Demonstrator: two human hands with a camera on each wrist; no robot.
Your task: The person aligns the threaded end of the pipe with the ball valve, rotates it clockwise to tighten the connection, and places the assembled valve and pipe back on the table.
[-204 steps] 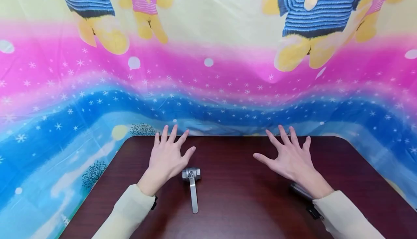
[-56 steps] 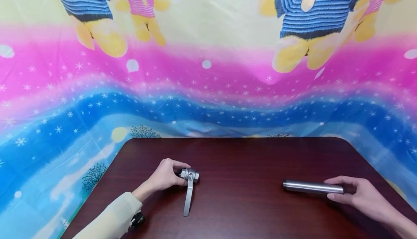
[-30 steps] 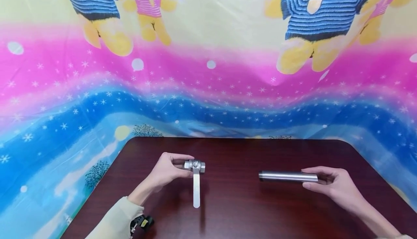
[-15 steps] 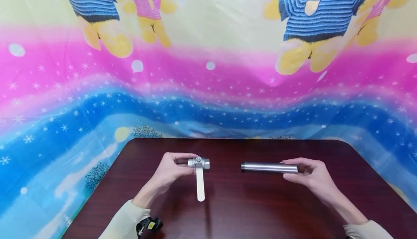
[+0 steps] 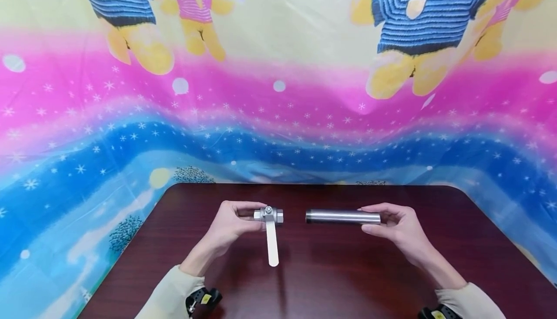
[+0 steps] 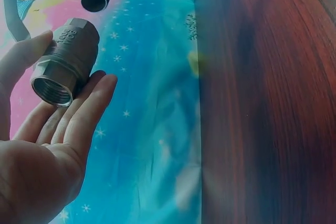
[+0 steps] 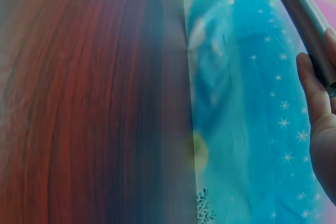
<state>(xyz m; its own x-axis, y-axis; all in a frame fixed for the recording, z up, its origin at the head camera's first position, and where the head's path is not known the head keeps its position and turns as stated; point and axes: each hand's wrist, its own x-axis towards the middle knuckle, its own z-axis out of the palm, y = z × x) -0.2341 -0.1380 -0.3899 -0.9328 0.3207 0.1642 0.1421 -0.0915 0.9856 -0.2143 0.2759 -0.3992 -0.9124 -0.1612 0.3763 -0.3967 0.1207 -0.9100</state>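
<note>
My left hand (image 5: 229,223) pinches a steel ball valve (image 5: 275,216) between thumb and fingers, above the table. Its flat lever handle (image 5: 271,244) points toward me. In the left wrist view the threaded opening of the valve (image 6: 65,64) faces the camera. My right hand (image 5: 398,224) grips the right end of a steel pipe (image 5: 335,216), held level, with a dark band at its left end. That end points at the valve's right side, with a short gap between them. In the right wrist view the pipe (image 7: 304,19) slants across the upper right corner.
A dark reddish-brown table (image 5: 348,280) with rounded far corners lies beneath both hands. Behind it hangs a patterned cloth (image 5: 278,116) with bears and snowflakes. Black wrist cameras (image 5: 203,299) sit at both cuffs.
Both hands, first spread open over the table, have taken hold of the valve and the pipe and raised them. The pipe has come left, and the valve slightly right, narrowing the gap.
</note>
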